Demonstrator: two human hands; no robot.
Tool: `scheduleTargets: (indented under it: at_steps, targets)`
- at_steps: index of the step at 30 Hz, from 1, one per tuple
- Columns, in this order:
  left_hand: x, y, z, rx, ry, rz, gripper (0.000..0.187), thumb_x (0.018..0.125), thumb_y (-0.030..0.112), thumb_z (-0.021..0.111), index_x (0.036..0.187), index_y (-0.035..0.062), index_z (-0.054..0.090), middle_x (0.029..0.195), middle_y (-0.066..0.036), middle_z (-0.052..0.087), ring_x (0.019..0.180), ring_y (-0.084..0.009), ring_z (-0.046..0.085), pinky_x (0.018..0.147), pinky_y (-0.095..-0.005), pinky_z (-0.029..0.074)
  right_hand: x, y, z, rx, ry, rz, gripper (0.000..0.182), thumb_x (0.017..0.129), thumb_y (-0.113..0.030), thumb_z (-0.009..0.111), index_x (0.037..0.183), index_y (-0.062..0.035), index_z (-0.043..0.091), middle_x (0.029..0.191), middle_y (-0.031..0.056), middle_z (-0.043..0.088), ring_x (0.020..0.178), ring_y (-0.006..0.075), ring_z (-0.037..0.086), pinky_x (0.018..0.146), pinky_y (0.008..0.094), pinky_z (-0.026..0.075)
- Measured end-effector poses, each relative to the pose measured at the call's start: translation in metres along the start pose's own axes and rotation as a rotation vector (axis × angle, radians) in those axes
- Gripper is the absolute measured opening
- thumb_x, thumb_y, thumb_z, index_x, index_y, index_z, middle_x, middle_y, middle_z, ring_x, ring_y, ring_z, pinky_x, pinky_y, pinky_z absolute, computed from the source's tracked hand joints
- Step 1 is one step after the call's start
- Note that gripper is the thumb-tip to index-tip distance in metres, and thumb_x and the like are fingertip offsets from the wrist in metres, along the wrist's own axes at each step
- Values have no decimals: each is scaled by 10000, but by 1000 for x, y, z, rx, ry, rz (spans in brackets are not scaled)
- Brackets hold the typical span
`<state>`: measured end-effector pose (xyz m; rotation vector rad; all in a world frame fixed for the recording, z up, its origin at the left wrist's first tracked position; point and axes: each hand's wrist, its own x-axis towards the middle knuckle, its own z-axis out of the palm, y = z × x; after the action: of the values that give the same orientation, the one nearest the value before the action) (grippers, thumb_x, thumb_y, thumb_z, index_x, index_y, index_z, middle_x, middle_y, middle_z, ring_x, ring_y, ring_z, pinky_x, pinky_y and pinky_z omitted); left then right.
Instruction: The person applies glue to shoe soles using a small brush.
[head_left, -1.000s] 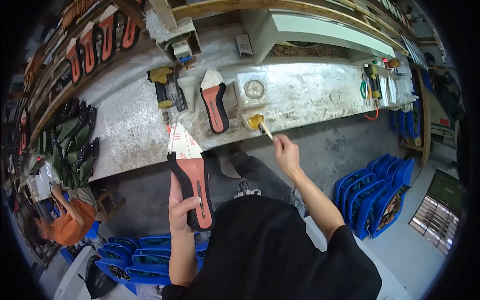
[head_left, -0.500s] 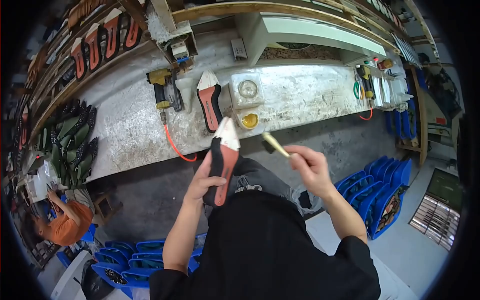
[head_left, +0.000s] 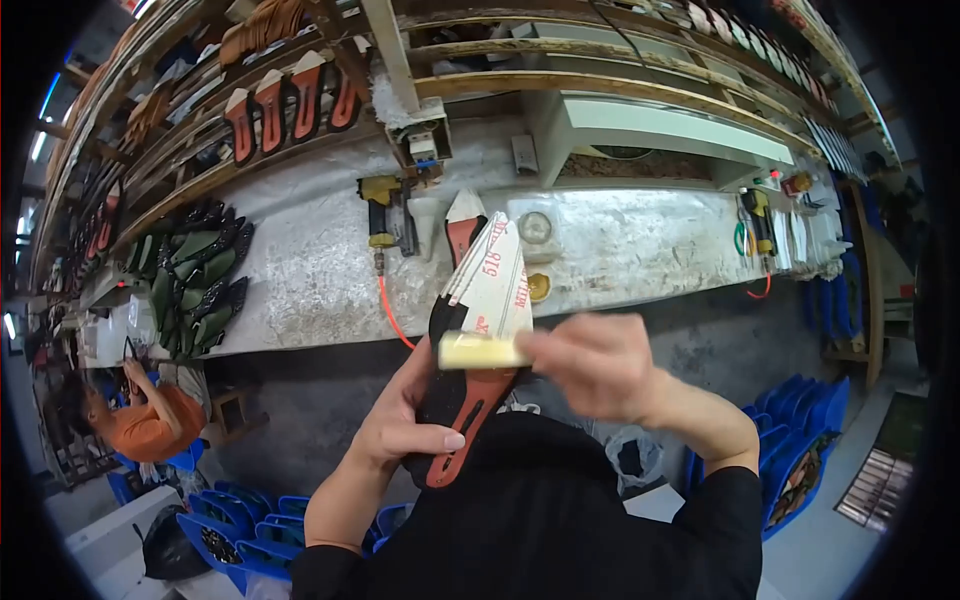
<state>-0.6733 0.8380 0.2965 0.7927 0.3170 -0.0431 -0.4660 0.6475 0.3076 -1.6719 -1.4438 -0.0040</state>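
My left hand (head_left: 400, 425) is wrapped round the heel end of a shoe last (head_left: 497, 275), sole side up. Its toe half is white with red print, its heel half red, with black along the side. My right hand (head_left: 595, 365), blurred by motion, grips a brush with a pale yellow handle (head_left: 478, 350). The brush lies across the middle of the sole in this view, its bristles hidden. Behind the held last, a second red and white last (head_left: 463, 225) lies on the bench, partly covered. Beside it sits a small dish of yellow liquid (head_left: 540, 288).
On the workbench (head_left: 300, 290) lie a yellow and black air tool (head_left: 380, 215) with an orange hose, and a pile of dark green shoe parts (head_left: 195, 275). More lasts (head_left: 270, 110) line a shelf. Blue bins (head_left: 800, 440) stand right. A person in orange (head_left: 150, 425) works at left.
My right hand has swung left, bringing the brush from beside the last to over its sole. The last is raised closer, sole toward me. The view has shifted, so the bench sits further right and lower.
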Motion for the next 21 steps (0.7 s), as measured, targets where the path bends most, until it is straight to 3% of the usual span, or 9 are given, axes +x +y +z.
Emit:
scheduleTargets:
  at_steps: [4,10,14,19,21]
  targets:
    - [-18,2,1,74,-40,80,1149,559,-25,739,1626,74,323,1559,-103,516,1427,-263,471,1201,-378,315,26,2,-13,-68,103,144,335,822,64,656,1113,-54,773,790,42,680,567,158,511,508,272,402]
    - [-45,8,0,151,-17,114,1165,544,-32,752,1624,74,329,1569,-104,508,1433,-260,464,1204,-374,307,32,-26,2,-92,132,-78,367,811,91,632,1127,-38,767,777,52,674,577,147,498,519,268,395]
    - [-52,4,-15,84,12,92,1180,523,-50,750,1621,68,335,1561,-107,519,1420,-259,482,1197,-368,315,33,-26,-4,283,152,19,343,820,87,650,1124,-25,763,743,51,660,578,147,485,521,273,384]
    - [-64,8,-3,41,81,97,1218,498,-65,734,1633,81,314,1546,-109,538,1392,-254,513,1184,-364,339,61,-10,-21,129,157,306,317,824,70,681,1114,-24,768,729,50,665,570,159,485,533,267,387]
    - [-63,8,-5,26,73,140,1229,490,-72,723,1636,88,308,1544,-108,540,1386,-254,519,1178,-362,346,81,-9,-20,128,111,209,308,825,61,689,1109,-25,771,720,48,662,566,157,484,531,267,385]
